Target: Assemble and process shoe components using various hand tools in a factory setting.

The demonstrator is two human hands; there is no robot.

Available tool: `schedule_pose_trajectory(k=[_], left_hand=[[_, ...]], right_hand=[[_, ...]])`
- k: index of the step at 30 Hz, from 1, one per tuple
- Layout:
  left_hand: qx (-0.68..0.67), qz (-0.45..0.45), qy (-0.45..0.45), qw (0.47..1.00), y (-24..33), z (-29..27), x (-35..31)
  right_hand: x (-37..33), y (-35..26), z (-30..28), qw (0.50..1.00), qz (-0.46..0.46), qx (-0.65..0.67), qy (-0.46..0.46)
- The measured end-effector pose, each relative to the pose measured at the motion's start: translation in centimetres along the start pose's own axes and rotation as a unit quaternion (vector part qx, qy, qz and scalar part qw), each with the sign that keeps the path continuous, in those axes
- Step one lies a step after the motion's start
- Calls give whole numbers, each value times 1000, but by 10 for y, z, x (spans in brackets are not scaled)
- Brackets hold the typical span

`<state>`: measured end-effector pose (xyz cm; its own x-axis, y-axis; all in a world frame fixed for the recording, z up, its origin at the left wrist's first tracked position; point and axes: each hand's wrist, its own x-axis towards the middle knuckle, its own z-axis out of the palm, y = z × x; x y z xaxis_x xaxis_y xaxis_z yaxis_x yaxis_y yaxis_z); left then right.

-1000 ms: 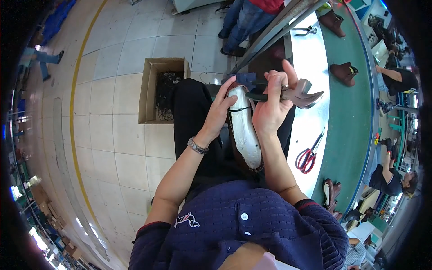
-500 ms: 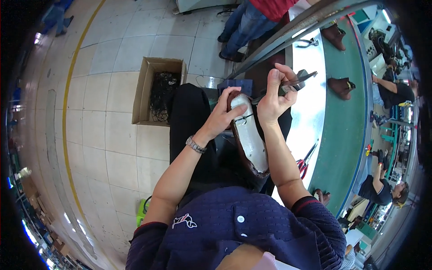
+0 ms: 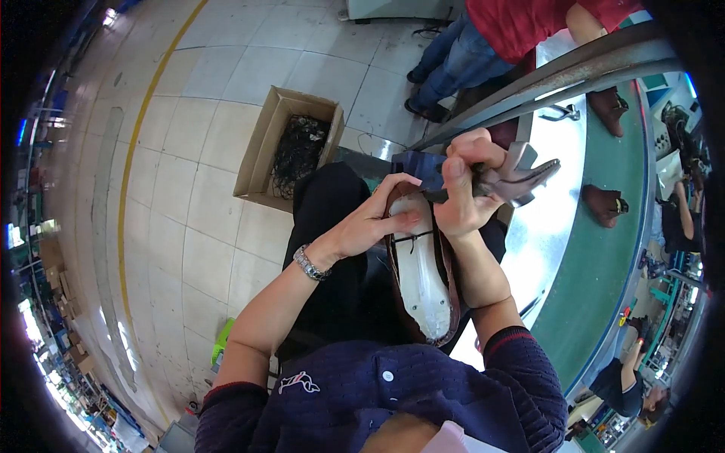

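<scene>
Brown shoe (image 3: 423,283) between 12 and 1 o'clock of dark shirt (image 3: 332,392), white underside up. Left hand (image 3: 370,223): fingers grasping 12-o'clock end. Right hand (image 3: 462,202): fingers clenched round pincers (image 3: 516,183). Probably light, base stiff, rim pliable; best held by far end.

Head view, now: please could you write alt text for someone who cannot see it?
A person's left hand grips a brown shoe, white side up, while the right hand holds a metal tool at its far end. A cardboard box stands on the floor at left; other shoes sit on a green surface at right.
</scene>
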<state>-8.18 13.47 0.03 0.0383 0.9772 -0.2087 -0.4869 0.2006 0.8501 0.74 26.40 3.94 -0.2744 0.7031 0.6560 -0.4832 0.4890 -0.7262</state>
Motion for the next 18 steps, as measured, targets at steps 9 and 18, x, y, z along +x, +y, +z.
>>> schedule_pose_trajectory(k=[9, 18], left_hand=[[52, 0, 16, 999, 5, 1, 2], [33, -61, 22, 997, 10, 1, -2]], right_hand=[[8, 2, 3, 994, -76, -13, -83], [15, 2, 10, 979, 56, 91, -171]])
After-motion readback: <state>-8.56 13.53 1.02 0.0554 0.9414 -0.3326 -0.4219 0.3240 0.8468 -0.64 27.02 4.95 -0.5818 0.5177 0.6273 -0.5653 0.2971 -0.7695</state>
